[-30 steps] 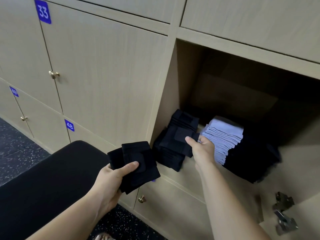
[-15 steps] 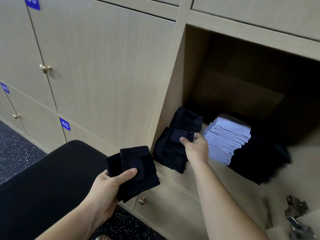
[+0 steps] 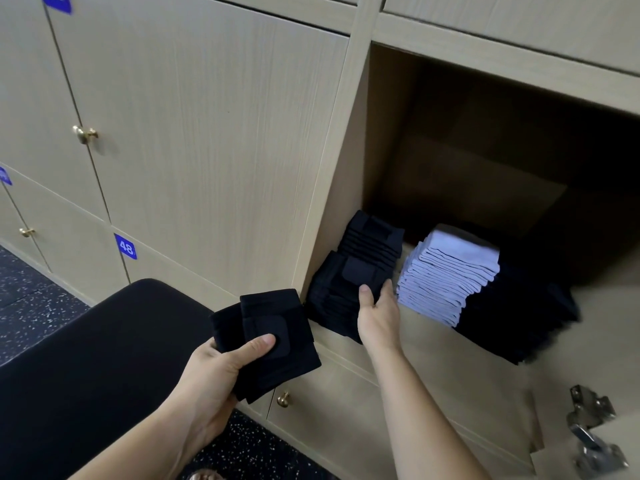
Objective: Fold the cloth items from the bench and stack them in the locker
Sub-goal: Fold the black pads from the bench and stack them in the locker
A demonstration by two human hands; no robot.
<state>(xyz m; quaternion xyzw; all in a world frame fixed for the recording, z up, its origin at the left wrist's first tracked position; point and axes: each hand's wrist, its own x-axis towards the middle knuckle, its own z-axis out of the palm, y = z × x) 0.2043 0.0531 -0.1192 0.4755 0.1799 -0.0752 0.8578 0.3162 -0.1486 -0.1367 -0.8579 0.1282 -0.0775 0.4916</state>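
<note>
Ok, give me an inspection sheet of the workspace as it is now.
Surface: black bench at lower left; open locker, its shelf holding the stacks.
Job's things: folded black cloth, held outside the locker; black stack at the shelf's left; pale stack beside it; dark stack on the right.
Clutter: nothing seen.
Grippers: left hand grips the cloth, thumb on top; right hand touches the black stack's front, holding nothing.
Cables: nothing seen.
Surroundings: closed doors with brass knobs, tag reading 48, speckled floor, metal hinge at lower right.
</note>
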